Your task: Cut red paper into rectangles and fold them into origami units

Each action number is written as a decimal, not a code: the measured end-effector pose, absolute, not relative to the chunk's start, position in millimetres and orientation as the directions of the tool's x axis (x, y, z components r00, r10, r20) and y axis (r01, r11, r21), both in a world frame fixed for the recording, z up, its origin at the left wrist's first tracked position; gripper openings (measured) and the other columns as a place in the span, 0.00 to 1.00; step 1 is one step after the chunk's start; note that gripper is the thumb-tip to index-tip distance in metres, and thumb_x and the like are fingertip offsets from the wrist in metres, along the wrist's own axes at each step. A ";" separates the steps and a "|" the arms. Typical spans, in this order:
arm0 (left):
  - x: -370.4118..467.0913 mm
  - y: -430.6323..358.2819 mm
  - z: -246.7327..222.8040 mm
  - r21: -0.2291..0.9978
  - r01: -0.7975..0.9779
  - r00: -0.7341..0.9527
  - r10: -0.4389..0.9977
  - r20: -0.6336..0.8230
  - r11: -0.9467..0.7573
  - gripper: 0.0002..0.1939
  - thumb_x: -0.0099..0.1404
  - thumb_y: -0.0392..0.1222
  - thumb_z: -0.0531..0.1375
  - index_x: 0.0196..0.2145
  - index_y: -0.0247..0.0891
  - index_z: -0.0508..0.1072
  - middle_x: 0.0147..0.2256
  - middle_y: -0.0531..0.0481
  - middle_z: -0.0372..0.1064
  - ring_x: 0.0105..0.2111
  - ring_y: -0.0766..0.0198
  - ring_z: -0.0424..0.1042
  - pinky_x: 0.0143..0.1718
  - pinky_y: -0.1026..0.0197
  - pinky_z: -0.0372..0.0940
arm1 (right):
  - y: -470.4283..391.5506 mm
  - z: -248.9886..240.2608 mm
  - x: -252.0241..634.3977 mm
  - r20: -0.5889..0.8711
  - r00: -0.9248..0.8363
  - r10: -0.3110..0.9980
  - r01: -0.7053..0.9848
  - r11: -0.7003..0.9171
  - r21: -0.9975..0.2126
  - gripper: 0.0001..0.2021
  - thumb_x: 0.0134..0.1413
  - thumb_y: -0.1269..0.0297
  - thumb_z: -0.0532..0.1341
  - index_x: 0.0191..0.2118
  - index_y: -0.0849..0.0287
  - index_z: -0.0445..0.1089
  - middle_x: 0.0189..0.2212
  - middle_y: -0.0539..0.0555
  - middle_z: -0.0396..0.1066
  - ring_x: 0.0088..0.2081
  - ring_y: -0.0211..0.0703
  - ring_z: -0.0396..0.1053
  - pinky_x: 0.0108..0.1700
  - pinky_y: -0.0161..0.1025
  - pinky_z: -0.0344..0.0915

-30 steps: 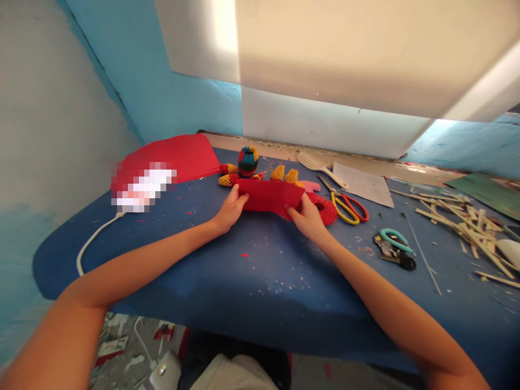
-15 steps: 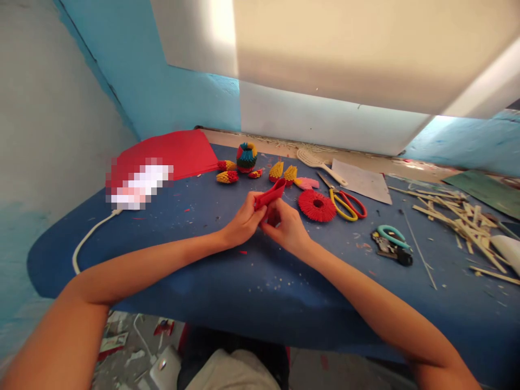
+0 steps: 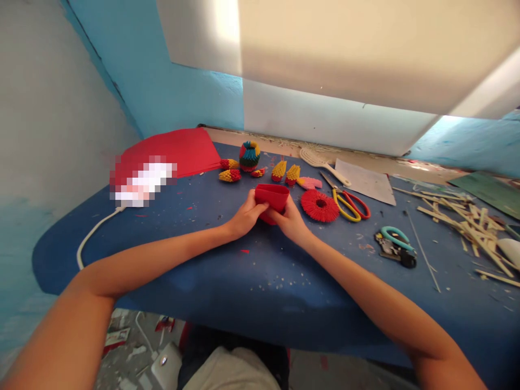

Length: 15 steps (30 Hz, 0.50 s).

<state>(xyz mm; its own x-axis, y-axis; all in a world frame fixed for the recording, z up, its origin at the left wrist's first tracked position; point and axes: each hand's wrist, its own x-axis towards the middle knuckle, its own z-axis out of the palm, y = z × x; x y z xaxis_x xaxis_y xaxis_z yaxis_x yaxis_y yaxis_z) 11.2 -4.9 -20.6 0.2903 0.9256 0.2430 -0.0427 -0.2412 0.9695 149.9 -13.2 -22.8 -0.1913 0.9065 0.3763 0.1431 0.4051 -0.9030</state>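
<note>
Between my hands is a piece of folded red paper [image 3: 273,196], bent so that its upper edge gapes like a flat pocket. My left hand [image 3: 248,214] grips its left side, thumb across the front. My right hand [image 3: 293,221] holds the right side, its thumb pressed on the near face. Some fingers of both hands are hidden behind the paper. Just right of my right hand lies a red paper ring [image 3: 319,206] with a fringed look. Beyond the hands stand two yellow-and-red cone-like paper pieces [image 3: 285,173] and a multicoloured paper pot [image 3: 249,156].
Red sheets [image 3: 174,151] lie at the back left. Scissors [image 3: 348,203] with yellow and red handles, a hairbrush [image 3: 320,162], a white sheet [image 3: 365,181] and teal-handled pliers [image 3: 395,245] lie to the right. Thin wooden strips [image 3: 471,216] are heaped at the far right.
The red paper has turned from a narrow, slanted fold to a wider pocket facing me. My right hand has shifted to its right side, and both thumbs now lie on its front.
</note>
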 end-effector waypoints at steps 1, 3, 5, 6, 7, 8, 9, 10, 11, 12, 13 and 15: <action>11.9 -4.6 -21.5 0.973 -0.044 0.289 0.929 0.231 -0.228 0.12 0.61 0.38 0.52 0.44 0.37 0.59 0.45 0.47 0.64 0.50 0.59 0.61 0.55 0.56 0.53 | -12.9 -25.4 148.9 0.373 -0.176 0.911 0.136 0.398 -0.907 0.20 0.51 0.57 0.59 0.49 0.57 0.58 0.48 0.57 0.65 0.48 0.45 0.65 0.52 0.45 0.62; 12.5 -3.9 -22.6 0.974 -0.035 0.283 0.932 0.225 -0.224 0.11 0.62 0.38 0.51 0.43 0.36 0.59 0.44 0.46 0.64 0.50 0.59 0.61 0.55 0.55 0.53 | -12.7 -28.4 147.7 0.371 -0.151 0.916 0.126 0.390 -0.912 0.19 0.51 0.58 0.59 0.48 0.57 0.59 0.47 0.57 0.66 0.48 0.45 0.66 0.52 0.46 0.62; 12.6 -3.7 -23.0 0.976 -0.029 0.271 0.938 0.216 -0.216 0.10 0.63 0.40 0.50 0.43 0.36 0.59 0.44 0.46 0.63 0.49 0.59 0.61 0.54 0.55 0.54 | -13.1 -28.9 147.2 0.374 -0.124 0.919 0.117 0.388 -0.914 0.18 0.51 0.59 0.59 0.47 0.57 0.60 0.46 0.57 0.67 0.47 0.45 0.66 0.52 0.46 0.62; 12.6 -4.0 -23.0 0.977 -0.025 0.267 0.940 0.212 -0.213 0.10 0.64 0.40 0.50 0.43 0.36 0.58 0.44 0.46 0.63 0.49 0.59 0.61 0.54 0.55 0.54 | -13.5 -28.5 147.0 0.376 -0.112 0.920 0.115 0.388 -0.915 0.18 0.51 0.59 0.60 0.47 0.57 0.60 0.46 0.57 0.67 0.46 0.45 0.67 0.52 0.46 0.62; 12.6 -4.7 -22.8 0.977 -0.021 0.266 0.941 0.209 -0.211 0.10 0.65 0.41 0.49 0.43 0.36 0.58 0.44 0.46 0.63 0.49 0.59 0.61 0.54 0.55 0.54 | -13.9 -27.9 146.9 0.378 -0.101 0.920 0.113 0.388 -0.914 0.18 0.50 0.60 0.60 0.47 0.57 0.60 0.45 0.57 0.68 0.46 0.45 0.67 0.51 0.46 0.62; 12.7 -5.6 -22.4 0.978 -0.017 0.269 0.941 0.207 -0.210 0.10 0.65 0.41 0.49 0.43 0.36 0.59 0.44 0.46 0.63 0.49 0.59 0.61 0.54 0.54 0.54 | -14.3 -27.2 146.7 0.381 -0.091 0.920 0.113 0.390 -0.914 0.17 0.50 0.60 0.60 0.46 0.57 0.61 0.44 0.57 0.68 0.45 0.45 0.67 0.51 0.46 0.62; 12.7 -6.8 -22.0 0.977 -0.011 0.277 0.938 0.209 -0.214 0.10 0.65 0.41 0.49 0.43 0.36 0.59 0.44 0.46 0.64 0.49 0.59 0.61 0.54 0.55 0.53 | -14.8 -26.4 146.6 0.383 -0.083 0.920 0.114 0.391 -0.913 0.17 0.50 0.61 0.60 0.46 0.57 0.61 0.44 0.57 0.68 0.45 0.45 0.67 0.51 0.46 0.62; 12.7 -8.1 -21.4 0.974 -0.003 0.289 0.933 0.216 -0.224 0.10 0.65 0.40 0.49 0.44 0.35 0.59 0.43 0.46 0.64 0.49 0.59 0.61 0.55 0.55 0.53 | -15.1 -25.7 146.5 0.386 -0.077 0.919 0.115 0.392 -0.913 0.16 0.50 0.61 0.60 0.45 0.58 0.62 0.44 0.57 0.68 0.45 0.45 0.67 0.51 0.46 0.62; 12.8 -9.3 -21.0 0.971 0.003 0.302 0.926 0.228 -0.240 0.11 0.65 0.41 0.49 0.44 0.35 0.60 0.43 0.46 0.64 0.49 0.59 0.61 0.55 0.55 0.53 | -15.4 -25.1 146.4 0.388 -0.070 0.919 0.118 0.394 -0.912 0.15 0.50 0.61 0.60 0.45 0.58 0.62 0.43 0.57 0.69 0.44 0.45 0.67 0.51 0.46 0.62; 12.9 -10.4 -20.7 0.966 0.008 0.313 0.918 0.242 -0.257 0.11 0.66 0.41 0.49 0.45 0.35 0.60 0.44 0.45 0.64 0.49 0.59 0.61 0.55 0.56 0.53 | -15.4 -24.8 146.4 0.390 -0.065 0.919 0.121 0.395 -0.911 0.15 0.50 0.61 0.59 0.44 0.58 0.63 0.43 0.57 0.69 0.44 0.45 0.67 0.51 0.46 0.62; 13.0 -11.0 -20.7 0.962 0.010 0.320 0.913 0.254 -0.272 0.12 0.66 0.41 0.48 0.46 0.35 0.60 0.45 0.45 0.63 0.50 0.59 0.61 0.55 0.56 0.52 | -15.3 -24.6 146.4 0.390 -0.062 0.919 0.125 0.395 -0.910 0.14 0.50 0.61 0.59 0.44 0.58 0.63 0.43 0.56 0.69 0.44 0.45 0.67 0.50 0.46 0.62; 13.4 -10.8 -21.6 0.960 0.009 0.322 0.910 0.261 -0.279 0.13 0.67 0.42 0.48 0.47 0.35 0.60 0.46 0.45 0.63 0.50 0.59 0.60 0.56 0.56 0.52 | -14.6 -24.9 146.5 0.388 -0.059 0.920 0.133 0.392 -0.910 0.14 0.50 0.61 0.59 0.43 0.58 0.64 0.41 0.56 0.69 0.43 0.45 0.67 0.50 0.46 0.63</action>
